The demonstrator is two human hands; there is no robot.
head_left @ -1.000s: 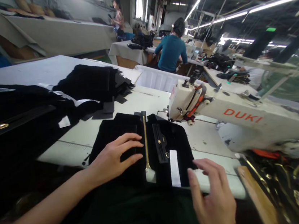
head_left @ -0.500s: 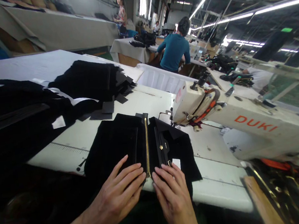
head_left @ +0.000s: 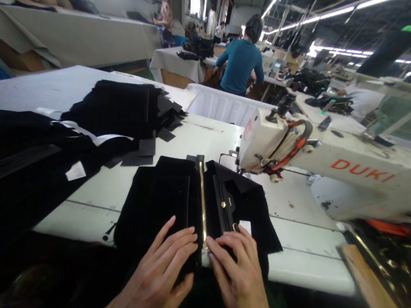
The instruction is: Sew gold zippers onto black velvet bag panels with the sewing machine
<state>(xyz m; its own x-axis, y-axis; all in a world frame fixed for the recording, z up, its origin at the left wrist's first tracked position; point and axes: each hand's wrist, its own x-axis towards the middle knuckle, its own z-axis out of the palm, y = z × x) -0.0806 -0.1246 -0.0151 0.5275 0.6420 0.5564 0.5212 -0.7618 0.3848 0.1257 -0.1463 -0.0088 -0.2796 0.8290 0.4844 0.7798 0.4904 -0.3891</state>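
A black fabric panel [head_left: 147, 196] lies on the pale sewing table, with a gold-toothed zipper [head_left: 202, 199] running through its middle. To the zipper's left, my left hand [head_left: 162, 264] rests on the panel, fingers spread and thumb apart. My right hand [head_left: 240, 269] touches the part to the right of the zipper, its fingers bent and parted, the index fingertip at the zipper's near end. Close above the right fingers are a black slotted pocket piece [head_left: 223, 204] with a gold stud and a small white label [head_left: 245, 227]. Whatever lies under the palms is hidden.
A sewing machine [head_left: 340, 152] stands at the right, its needle end beside the panel. Stacked black pieces [head_left: 110, 110] and a larger black fabric [head_left: 25, 186] lie at left. Behind is a white bin [head_left: 217, 102]; farther off sits a person in teal [head_left: 242, 67].
My right fingers have bent more, and the index fingertip has come to the zipper's near end. My left hand has drawn slightly away from the zipper, its thumb now showing. The view has shifted slightly.
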